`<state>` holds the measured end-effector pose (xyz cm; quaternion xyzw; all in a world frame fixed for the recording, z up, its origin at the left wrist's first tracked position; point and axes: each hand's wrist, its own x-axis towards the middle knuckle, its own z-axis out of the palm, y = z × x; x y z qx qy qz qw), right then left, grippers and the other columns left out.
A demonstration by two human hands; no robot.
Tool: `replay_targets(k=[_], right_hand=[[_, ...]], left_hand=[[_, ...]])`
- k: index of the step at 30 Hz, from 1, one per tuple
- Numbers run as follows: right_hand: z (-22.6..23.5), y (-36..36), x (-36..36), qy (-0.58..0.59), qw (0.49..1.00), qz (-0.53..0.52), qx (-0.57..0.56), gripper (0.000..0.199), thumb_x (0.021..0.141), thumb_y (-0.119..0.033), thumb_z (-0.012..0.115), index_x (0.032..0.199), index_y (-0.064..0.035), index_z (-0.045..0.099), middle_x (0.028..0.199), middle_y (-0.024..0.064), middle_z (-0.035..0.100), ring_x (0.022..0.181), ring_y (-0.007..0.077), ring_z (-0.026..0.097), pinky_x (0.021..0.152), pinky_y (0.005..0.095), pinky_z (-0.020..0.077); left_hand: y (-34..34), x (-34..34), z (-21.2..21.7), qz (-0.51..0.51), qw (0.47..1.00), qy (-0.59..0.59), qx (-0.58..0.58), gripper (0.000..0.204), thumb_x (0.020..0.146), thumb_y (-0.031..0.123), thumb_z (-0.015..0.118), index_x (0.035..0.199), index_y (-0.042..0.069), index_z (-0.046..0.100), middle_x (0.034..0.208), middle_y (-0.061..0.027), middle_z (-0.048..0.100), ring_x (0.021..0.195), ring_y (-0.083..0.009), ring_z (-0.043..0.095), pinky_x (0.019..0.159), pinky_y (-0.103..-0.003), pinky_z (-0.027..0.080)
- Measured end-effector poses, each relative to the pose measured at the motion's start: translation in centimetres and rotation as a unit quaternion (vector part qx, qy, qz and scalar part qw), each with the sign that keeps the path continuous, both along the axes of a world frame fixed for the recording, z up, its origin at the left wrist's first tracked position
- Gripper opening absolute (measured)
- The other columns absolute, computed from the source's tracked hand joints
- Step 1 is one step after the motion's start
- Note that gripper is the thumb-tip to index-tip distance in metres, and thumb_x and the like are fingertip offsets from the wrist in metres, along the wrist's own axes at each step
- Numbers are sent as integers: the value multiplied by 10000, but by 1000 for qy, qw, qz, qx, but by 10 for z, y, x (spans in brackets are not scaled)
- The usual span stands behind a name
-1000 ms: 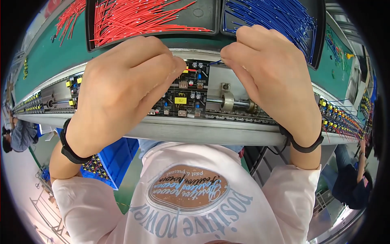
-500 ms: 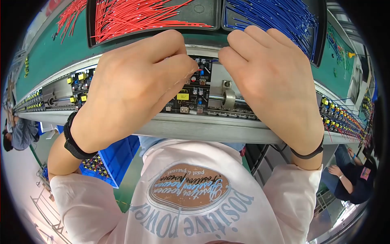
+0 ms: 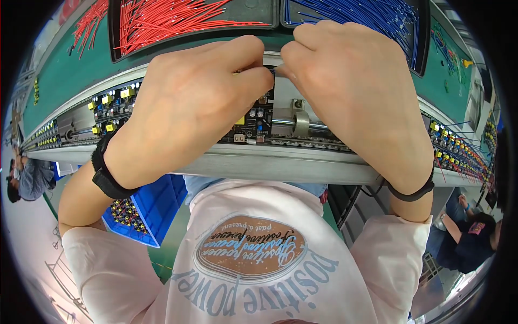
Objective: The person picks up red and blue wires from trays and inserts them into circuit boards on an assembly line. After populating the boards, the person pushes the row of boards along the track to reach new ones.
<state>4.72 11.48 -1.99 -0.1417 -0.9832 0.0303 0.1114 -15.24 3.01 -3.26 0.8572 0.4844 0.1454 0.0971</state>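
The black circuit board [image 3: 252, 130] lies flat on the metal-railed conveyor [image 3: 291, 168], partly hidden beneath the left hand [image 3: 199, 100] and to the left of the right hand [image 3: 350, 81]. Its exposed right edge points away from the person, across the conveyor; too much is covered to tell its long axis. Both hands are curled into pinches, though what they grip I cannot tell

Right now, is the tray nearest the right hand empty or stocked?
Stocked: blue wires lie heaped in the black tray beyond the right hand. How deep, I cannot tell.
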Motion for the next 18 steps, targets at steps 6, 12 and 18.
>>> replay_targets(k=[6,12,18], right_hand=[[-5,2,4,11,999,-3,-31,71,787,-77,673,815,-48,615,796,57,579,769,206,620,662,328,492],[-4,13,21,60,990,-54,-116,67,803,-55,685,829,-30,628,792,62,598,760,190,632,657,313,501],[9,29,53,148,949,-188,-206,64,819,-33,696,844,-13,640,788,67,616,752,175,644,651,298,509]], left_hand=[[-1,-3,-2,3,1000,-9,6,181,760,15,794,912,51,703,899,-50,628,711,-259,648,604,-366,519],[-2,-1,-3,15,1000,-15,0,152,784,25,794,900,51,700,892,-47,623,702,-256,641,596,-369,516],[3,4,-5,-2,1000,7,19,121,813,41,794,878,45,692,884,-48,614,684,-254,629,581,-373,507]])
